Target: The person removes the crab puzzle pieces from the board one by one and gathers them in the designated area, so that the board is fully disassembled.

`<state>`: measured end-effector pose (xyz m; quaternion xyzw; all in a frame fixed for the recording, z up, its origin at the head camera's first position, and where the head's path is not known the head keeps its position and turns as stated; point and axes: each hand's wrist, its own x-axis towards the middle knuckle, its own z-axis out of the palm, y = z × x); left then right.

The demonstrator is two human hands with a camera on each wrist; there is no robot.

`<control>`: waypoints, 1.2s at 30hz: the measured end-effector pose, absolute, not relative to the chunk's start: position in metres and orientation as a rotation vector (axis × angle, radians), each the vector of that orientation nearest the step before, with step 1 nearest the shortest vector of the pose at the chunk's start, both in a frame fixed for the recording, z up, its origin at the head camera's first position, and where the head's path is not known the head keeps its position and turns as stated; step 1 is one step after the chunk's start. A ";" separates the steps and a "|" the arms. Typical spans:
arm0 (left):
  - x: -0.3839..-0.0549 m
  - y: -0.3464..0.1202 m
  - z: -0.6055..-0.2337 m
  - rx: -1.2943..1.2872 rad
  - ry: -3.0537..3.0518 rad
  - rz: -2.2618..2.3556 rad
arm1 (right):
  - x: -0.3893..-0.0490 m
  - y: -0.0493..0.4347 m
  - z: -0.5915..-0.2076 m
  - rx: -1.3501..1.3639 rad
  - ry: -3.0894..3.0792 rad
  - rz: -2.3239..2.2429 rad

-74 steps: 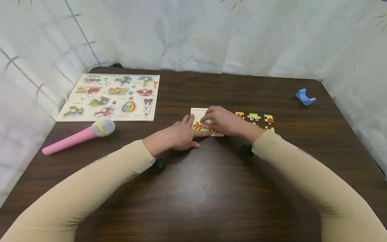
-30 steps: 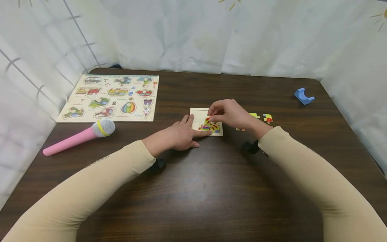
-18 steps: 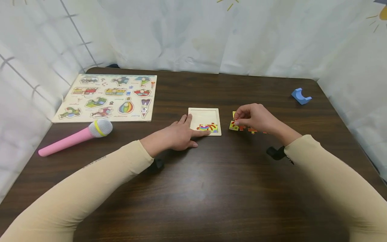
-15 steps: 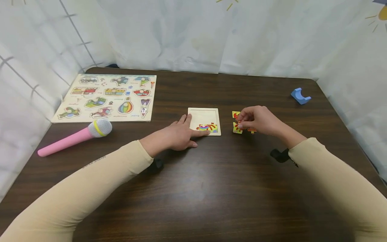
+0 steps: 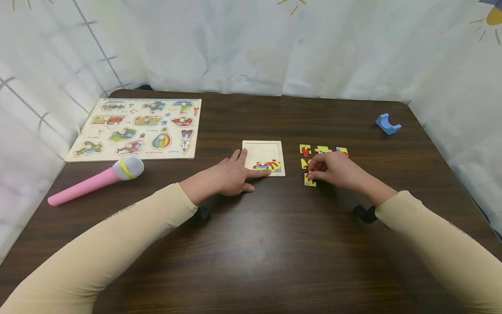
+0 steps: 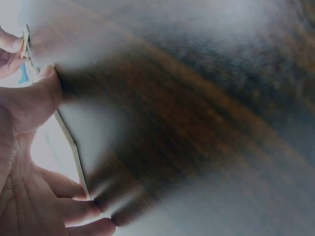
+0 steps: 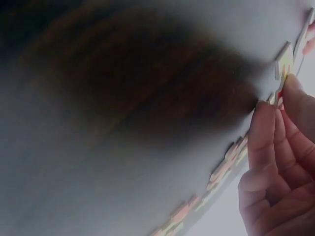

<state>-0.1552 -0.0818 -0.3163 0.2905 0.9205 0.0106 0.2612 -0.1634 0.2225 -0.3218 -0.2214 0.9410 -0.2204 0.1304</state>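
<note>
A small square wooden puzzle tray (image 5: 263, 150) lies mid-table, with a strip of yellow and red puzzle pieces (image 5: 268, 166) along its near right side. My left hand (image 5: 234, 176) rests spread at the tray's left and near edges, fingers straight; in the left wrist view its thumb and fingertips (image 6: 81, 209) meet the tray's edge. To the right of the tray, my right hand (image 5: 339, 170) pinches a yellow and red puzzle piece (image 5: 310, 180) between thumb and fingers. The right wrist view shows this piece (image 7: 284, 64) tilted up at the fingertips.
Several loose puzzle pieces (image 5: 305, 150) lie in rows beside and partly behind my right hand. A large vehicle peg-puzzle board (image 5: 135, 128) sits at the back left, with a pink toy microphone (image 5: 96, 181) before it. A blue arched block (image 5: 388, 124) stands at the back right.
My right hand has carried a puzzle piece from over the tray rightward to the loose pieces, then toward the table's front. The left hand has stayed on the tray.
</note>
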 end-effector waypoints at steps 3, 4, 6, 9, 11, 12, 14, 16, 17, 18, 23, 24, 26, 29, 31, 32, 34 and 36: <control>-0.155 -0.082 -0.316 0.782 2.492 0.035 | -0.163 0.220 -0.322 -0.645 2.739 -0.615; -0.155 -0.082 -0.316 0.784 2.492 0.034 | -0.163 0.220 -0.323 -0.646 2.742 -0.606; -0.155 -0.082 -0.316 0.785 2.494 0.032 | -0.163 0.219 -0.323 -0.646 2.743 -0.597; -0.155 -0.082 -0.317 0.790 2.496 0.032 | -0.163 0.219 -0.323 -0.651 2.745 -0.587; -0.155 -0.082 -0.317 0.791 2.498 0.032 | -0.163 0.219 -0.324 -0.654 2.747 -0.581; -0.155 -0.082 -0.317 0.791 2.499 0.034 | -0.163 0.219 -0.324 -0.657 2.748 -0.578; -0.155 -0.082 -0.317 0.793 2.503 0.034 | -0.163 0.219 -0.325 -0.667 2.750 -0.572; -0.155 -0.082 -0.317 0.795 2.507 0.035 | -0.163 0.218 -0.326 -0.672 2.753 -0.569; -0.155 -0.082 -0.316 0.796 2.508 0.036 | -0.163 0.218 -0.326 -0.674 2.753 -0.568; -0.154 -0.082 -0.316 0.797 2.508 0.036 | -0.163 0.218 -0.326 -0.674 2.754 -0.566; -0.154 -0.082 -0.316 0.802 2.506 0.031 | -0.163 0.218 -0.326 -0.668 2.753 -0.559; -0.154 -0.082 -0.316 0.804 2.507 0.032 | -0.163 0.218 -0.326 -0.664 2.752 -0.558; -0.154 -0.082 -0.315 0.809 2.514 0.033 | -0.163 0.218 -0.325 -0.660 2.750 -0.556; -0.154 -0.082 -0.315 0.810 2.515 0.038 | -0.163 0.218 -0.325 -0.655 2.747 -0.554; -0.154 -0.082 -0.315 0.805 2.512 0.040 | -0.163 0.218 -0.325 -0.654 2.747 -0.551; -0.154 -0.082 -0.315 0.801 2.509 0.040 | -0.163 0.218 -0.325 -0.653 2.747 -0.548; -0.154 -0.082 -0.315 0.800 2.508 0.040 | -0.163 0.217 -0.324 -0.652 2.747 -0.546; -0.154 -0.082 -0.315 0.801 2.509 0.040 | -0.163 0.217 -0.324 -0.649 2.746 -0.544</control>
